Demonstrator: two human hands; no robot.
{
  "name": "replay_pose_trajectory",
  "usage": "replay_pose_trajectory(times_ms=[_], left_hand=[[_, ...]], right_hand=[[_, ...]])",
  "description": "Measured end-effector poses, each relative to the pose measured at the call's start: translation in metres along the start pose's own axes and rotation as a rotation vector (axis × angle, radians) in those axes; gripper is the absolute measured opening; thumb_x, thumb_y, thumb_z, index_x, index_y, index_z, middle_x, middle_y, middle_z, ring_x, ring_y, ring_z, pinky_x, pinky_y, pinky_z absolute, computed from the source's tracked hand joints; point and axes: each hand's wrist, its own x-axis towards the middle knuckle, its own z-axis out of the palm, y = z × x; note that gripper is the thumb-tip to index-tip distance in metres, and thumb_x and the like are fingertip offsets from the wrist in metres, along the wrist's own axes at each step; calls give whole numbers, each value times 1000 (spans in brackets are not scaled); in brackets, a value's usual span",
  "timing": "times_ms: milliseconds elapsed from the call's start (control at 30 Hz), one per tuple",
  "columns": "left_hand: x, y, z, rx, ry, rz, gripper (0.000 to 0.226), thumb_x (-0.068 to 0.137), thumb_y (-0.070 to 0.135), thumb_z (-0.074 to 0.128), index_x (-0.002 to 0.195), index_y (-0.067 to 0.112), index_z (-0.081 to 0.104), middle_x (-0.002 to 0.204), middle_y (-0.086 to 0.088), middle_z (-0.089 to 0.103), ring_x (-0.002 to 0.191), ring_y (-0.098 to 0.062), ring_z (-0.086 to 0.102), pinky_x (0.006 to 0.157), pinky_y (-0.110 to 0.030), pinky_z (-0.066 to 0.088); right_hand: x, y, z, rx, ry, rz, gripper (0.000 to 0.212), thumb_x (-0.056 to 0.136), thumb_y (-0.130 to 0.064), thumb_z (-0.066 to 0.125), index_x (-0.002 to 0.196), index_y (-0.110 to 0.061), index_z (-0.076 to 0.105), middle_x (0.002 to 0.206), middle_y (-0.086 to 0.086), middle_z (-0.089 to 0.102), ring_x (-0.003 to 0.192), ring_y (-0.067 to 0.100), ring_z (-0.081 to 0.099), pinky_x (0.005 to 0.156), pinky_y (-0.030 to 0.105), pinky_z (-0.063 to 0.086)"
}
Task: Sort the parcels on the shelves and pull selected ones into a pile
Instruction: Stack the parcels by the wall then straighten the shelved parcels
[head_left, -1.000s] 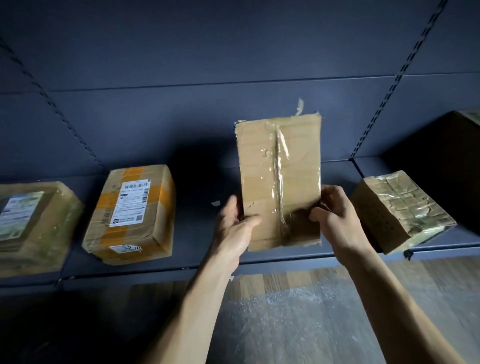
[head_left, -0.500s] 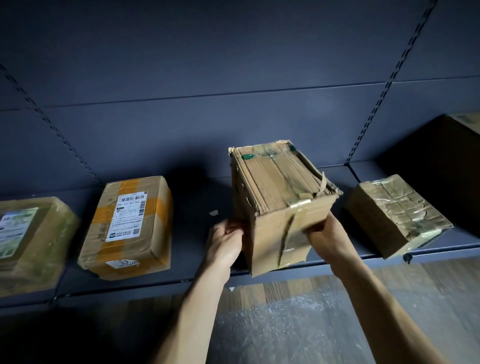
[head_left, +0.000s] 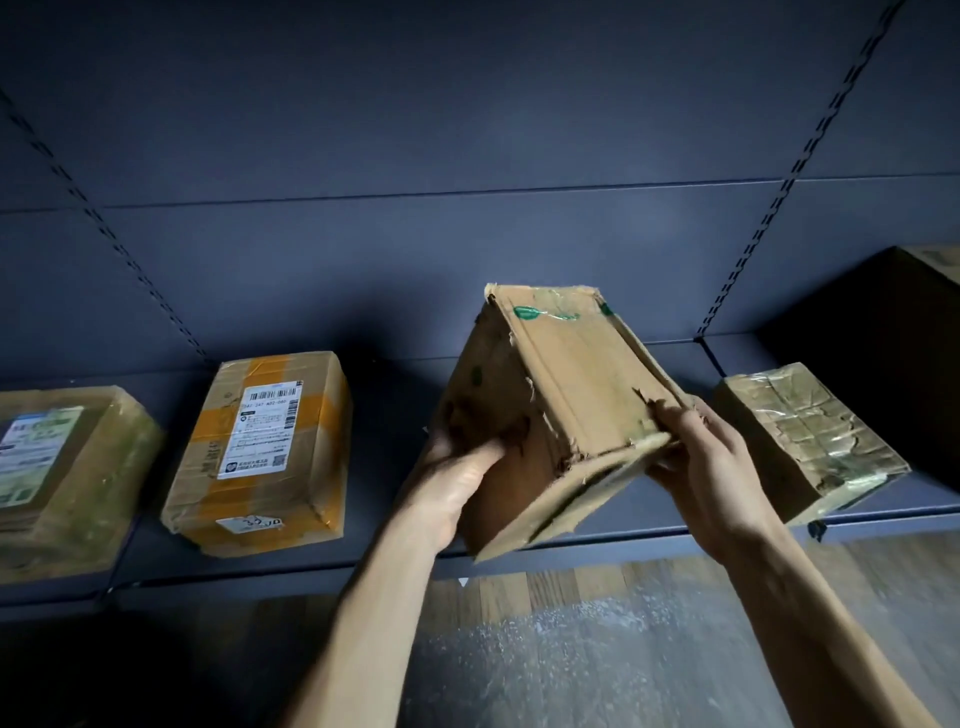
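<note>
Tilted parcel gripped between the left hand and right hand

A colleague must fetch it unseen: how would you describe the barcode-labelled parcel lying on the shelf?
Find the dark blue shelf and the worn box held before it. Just left of that box lies the parcel, alone in having orange tape bands and a white barcode label.
</note>
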Motion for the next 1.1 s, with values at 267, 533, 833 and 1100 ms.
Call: replay_pose_trajectory(times_ms=[267, 533, 833, 1100], left_hand=[[14, -5, -14, 36, 14, 125, 73, 93, -4, 62, 155, 28, 42, 151, 3, 53, 141, -17, 47, 122, -51, 34], [25, -16, -19, 31, 266, -36, 15, 102, 23, 61, 98, 28, 74, 101, -6, 77, 98, -27, 72, 94, -48, 57], [6, -2, -5, 102, 245, -32, 34, 98, 61, 56, 95, 31, 70, 103, -5, 76, 97, -26, 71, 97, -48, 57], [-14, -6, 6, 566, 26, -2, 85, 103, 57, 50, 166, 29, 0, 174, 1, 8, 158, -28, 18, 124, -41, 20]], right_hand=[[-2, 15, 15, -168, -38, -3, 46, 80, 30, 42, 109, -3, 56, 90, 17, 67, 71, 29, 67, 57, 42, 58], [7, 40, -3, -695, -107, 171, 37, 81, 26, 46, 87, -2, 70, 80, 18, 70, 81, 30, 61, 71, 44, 48], [-5, 21, 13, -332, -20, 247, 21, 109, -20, 52, 107, -10, 71, 99, 9, 77, 88, 19, 74, 72, 29, 55], [-21, 3, 20, -793, -383, 387, 31, 99, -51, 64, 125, -37, 54, 115, 1, 71, 92, 23, 77, 68, 42, 66]])
